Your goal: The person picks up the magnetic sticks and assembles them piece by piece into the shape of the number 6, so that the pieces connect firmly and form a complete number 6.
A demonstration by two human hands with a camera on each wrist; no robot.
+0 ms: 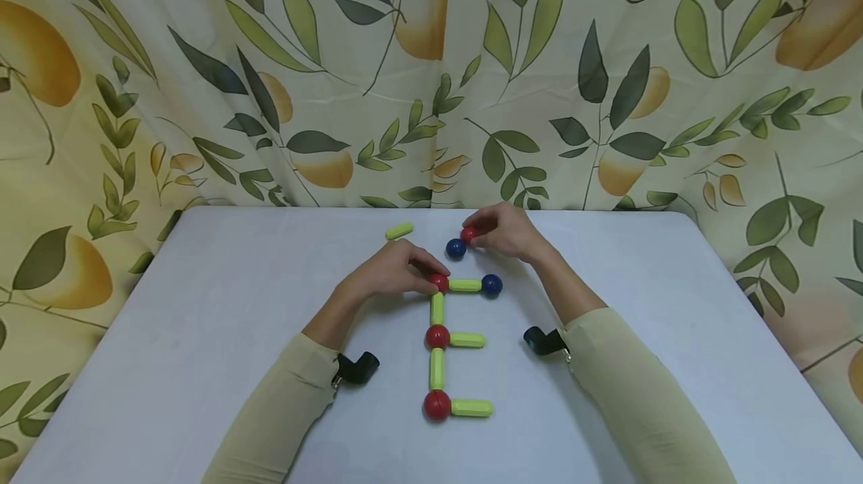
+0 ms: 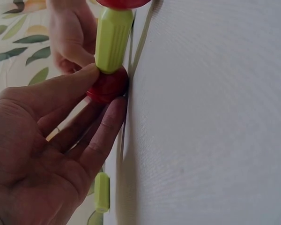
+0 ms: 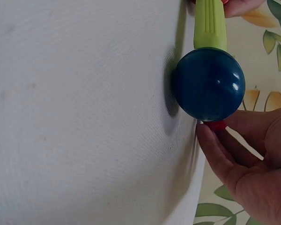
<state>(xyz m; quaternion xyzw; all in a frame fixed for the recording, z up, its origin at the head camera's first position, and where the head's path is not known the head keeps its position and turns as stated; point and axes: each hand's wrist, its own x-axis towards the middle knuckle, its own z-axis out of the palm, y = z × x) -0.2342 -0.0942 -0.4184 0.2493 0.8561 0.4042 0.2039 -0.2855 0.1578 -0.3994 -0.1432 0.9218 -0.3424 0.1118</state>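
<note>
My left hand [image 1: 394,272] pinches a red ball [image 1: 440,284] at the far corner of a ball-and-rod construction; the left wrist view shows thumb and fingers around that ball [image 2: 110,86], under a yellow-green rod [image 2: 113,40]. From this corner a rod [image 1: 465,285] runs right to a blue ball [image 1: 491,286]. Farther back, my right hand [image 1: 507,231] pinches a separate red ball [image 1: 468,234] beside a loose blue ball [image 1: 455,249]. In the right wrist view the attached blue ball [image 3: 209,84] mostly hides the red ball [image 3: 215,125] in my fingertips.
Toward me, the construction continues through a middle red ball [image 1: 437,336] and a near red ball [image 1: 437,405], each with a rod pointing right. A loose yellow-green rod [image 1: 399,231] lies near the back edge of the white table [image 1: 222,319]. Behind hangs a leaf-and-fruit patterned curtain [image 1: 377,94].
</note>
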